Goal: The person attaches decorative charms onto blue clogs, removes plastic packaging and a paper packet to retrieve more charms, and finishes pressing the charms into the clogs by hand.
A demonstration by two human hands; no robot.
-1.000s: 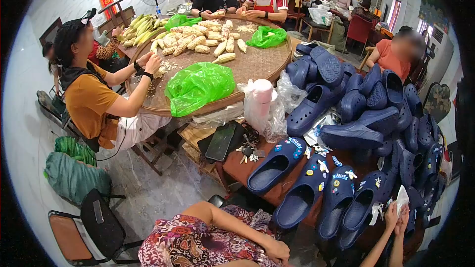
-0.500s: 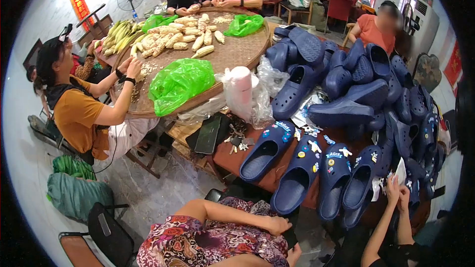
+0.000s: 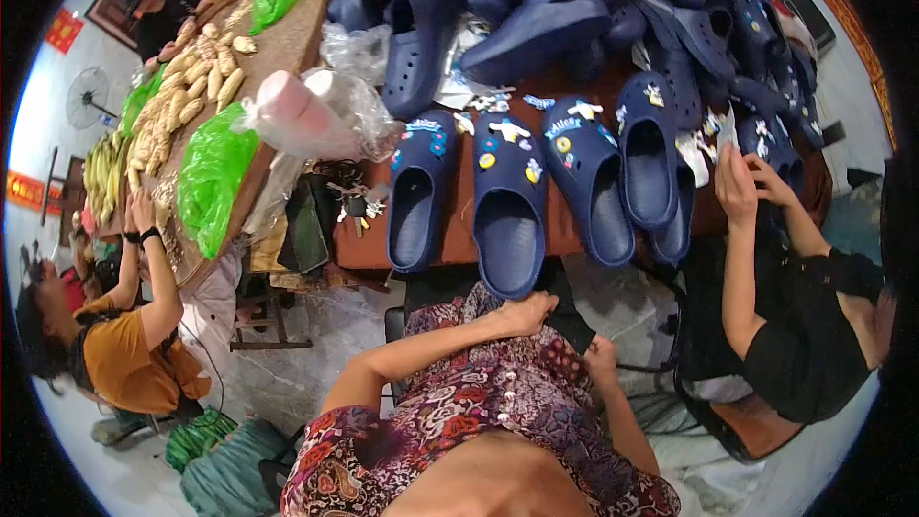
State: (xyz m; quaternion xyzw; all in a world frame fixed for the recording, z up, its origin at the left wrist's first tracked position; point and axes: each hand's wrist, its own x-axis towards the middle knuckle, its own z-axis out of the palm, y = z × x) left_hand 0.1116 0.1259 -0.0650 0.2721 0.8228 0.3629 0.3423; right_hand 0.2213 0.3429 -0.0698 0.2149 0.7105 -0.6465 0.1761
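My left hand [image 3: 529,314] is closed above my lap, just below the toe-to-heel row of navy clogs; whatever its fingers may hold is hidden. To its right and lower, my right hand [image 3: 601,360] is curled too, and its contents cannot be made out. Between the hands shows a flat dark piece [image 3: 571,327]. Nearest to my left hand is the heel of a clog with colourful charms [image 3: 510,239]. Beside it are a second decorated clog [image 3: 421,196] on the left and a lettered one [image 3: 589,177] on the right.
Plain navy clogs [image 3: 536,38] are heaped behind. A co-worker [image 3: 747,230] on the right holds a small white packet. At left, corn cobs [image 3: 196,77] and a green bag [image 3: 212,182] lie on a round woven tray; another person works there. A wrapped pink cylinder [image 3: 297,110] and keys [image 3: 360,209] are nearby.
My view has turned right and tilted down, so the clogs appear higher and further left. Both my hands now show more fully, still curled near my lap.
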